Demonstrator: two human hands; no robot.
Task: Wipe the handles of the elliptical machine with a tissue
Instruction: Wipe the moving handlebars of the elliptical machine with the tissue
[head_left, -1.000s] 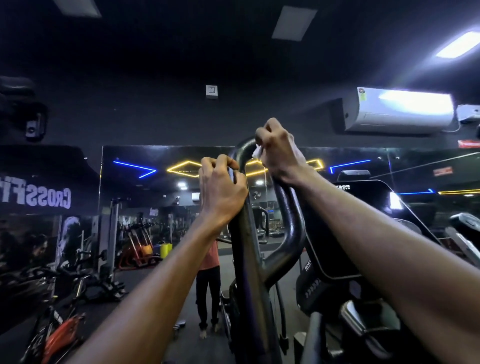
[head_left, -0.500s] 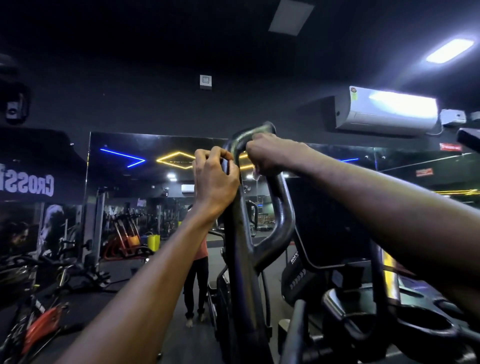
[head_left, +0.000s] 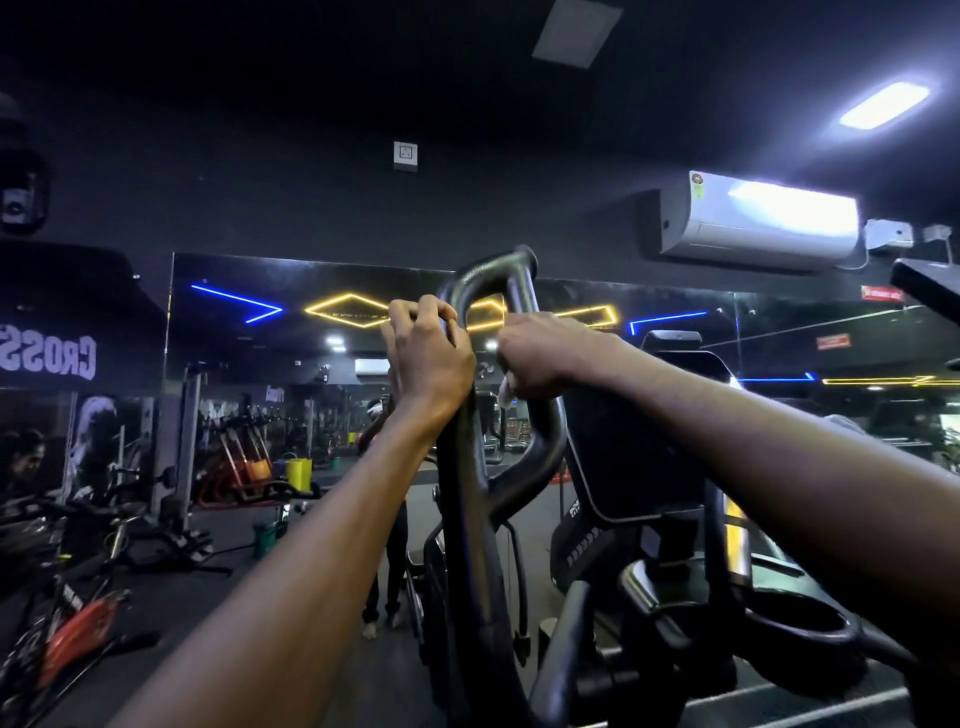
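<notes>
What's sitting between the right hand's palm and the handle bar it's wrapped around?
In the head view, a white tissue lies between the right hand and the handle loop; only a small corner shows below the fingers.

Hands side by side on handle; mirror behind; air conditioner upper right

Head-level, forward, close behind handle

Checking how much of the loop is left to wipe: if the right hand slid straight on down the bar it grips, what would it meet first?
Probably the bend where the handle loop curves back into the main upright; the right hand with the tissue sits just above it.
</notes>
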